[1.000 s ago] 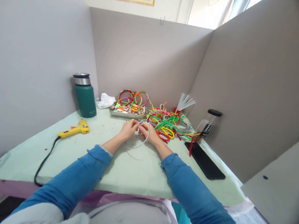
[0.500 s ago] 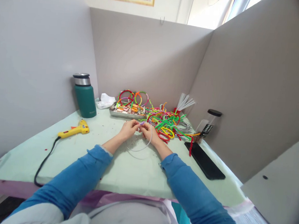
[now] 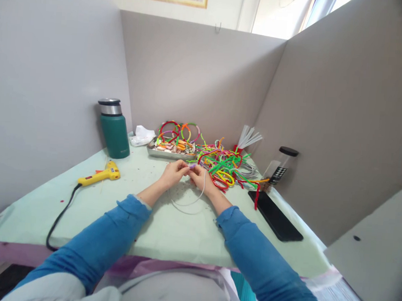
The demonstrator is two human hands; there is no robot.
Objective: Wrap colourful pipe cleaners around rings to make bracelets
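Observation:
A thin pale grey hoop (image 3: 196, 199), wire or cord by its look, hangs down from my fingertips over the middle of the table. At its top, between both hands, shows a short purple length of pipe cleaner (image 3: 192, 167). My left hand (image 3: 173, 173) is closed, pinching the hoop just left of the purple part. Opposite it, my right hand (image 3: 202, 176) is also closed, its thumb and fingers on the purple pipe cleaner and the hoop. The fingertips nearly meet, and the exact grip under them is hidden.
Beyond my hands are a metal tray (image 3: 168, 155) with colourful hoops and a tangle of pipe cleaners (image 3: 229, 164). At left are a yellow glue gun (image 3: 99, 175) and green bottle (image 3: 115, 133); at right, a black phone (image 3: 277, 215), clear container (image 3: 280, 167) and glue sticks (image 3: 248, 137).
The hanging hoop has swung and turned a little to the right, its loop showing wider and lower. Both hands stay almost in place, with small finger shifts around the purple part.

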